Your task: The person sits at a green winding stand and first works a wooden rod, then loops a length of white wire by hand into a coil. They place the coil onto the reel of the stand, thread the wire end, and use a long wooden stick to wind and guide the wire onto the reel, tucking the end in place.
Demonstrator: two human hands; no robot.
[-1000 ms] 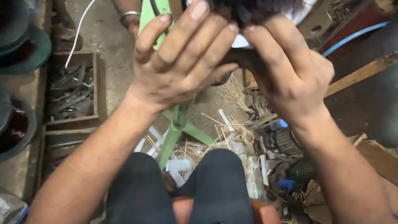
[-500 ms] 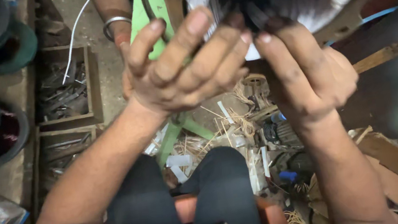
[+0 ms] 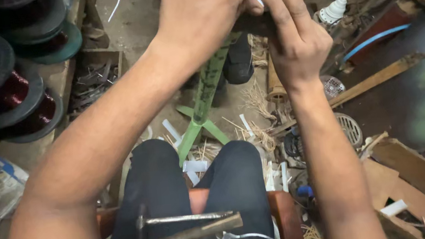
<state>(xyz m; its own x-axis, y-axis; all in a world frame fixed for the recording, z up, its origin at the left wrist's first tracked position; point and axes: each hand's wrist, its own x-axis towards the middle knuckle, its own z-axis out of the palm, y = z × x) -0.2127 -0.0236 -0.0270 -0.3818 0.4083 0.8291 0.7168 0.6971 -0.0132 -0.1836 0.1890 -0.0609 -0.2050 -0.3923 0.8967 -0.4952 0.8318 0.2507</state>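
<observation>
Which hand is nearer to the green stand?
Left. The left hand sits just above the top of the green stand, with its wrist crossing beside the post. The right hand is farther off to the stand's right side, gripping the dark part at the top.

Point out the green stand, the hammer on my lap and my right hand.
green stand (image 3: 207, 88), head view, on its upright post.
hammer (image 3: 183, 236), head view, mid-handle.
right hand (image 3: 297, 39), head view, back of the hand.
</observation>
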